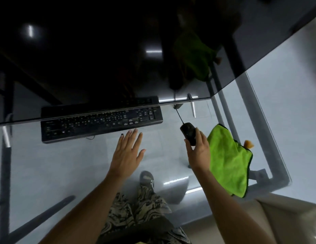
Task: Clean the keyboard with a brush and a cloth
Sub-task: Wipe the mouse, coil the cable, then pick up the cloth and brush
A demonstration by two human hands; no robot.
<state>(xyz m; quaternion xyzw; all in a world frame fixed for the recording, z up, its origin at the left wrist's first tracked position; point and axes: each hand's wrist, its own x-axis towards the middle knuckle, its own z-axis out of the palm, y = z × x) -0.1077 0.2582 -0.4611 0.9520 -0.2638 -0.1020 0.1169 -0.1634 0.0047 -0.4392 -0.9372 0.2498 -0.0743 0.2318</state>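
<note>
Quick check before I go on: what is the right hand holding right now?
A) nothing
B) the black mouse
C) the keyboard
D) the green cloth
B: the right hand is wrapped around the black mouse, while the green cloth lies flat on the glass desk beside it and the keyboard sits untouched to the left.

Black keyboard at centre left of frame on a glass table, partly under a dark monitor. Left hand spread flat, fingers wide, just below keyboard. Right hand gripping a black mouse. Green cloth at right, beside that hand.
</note>
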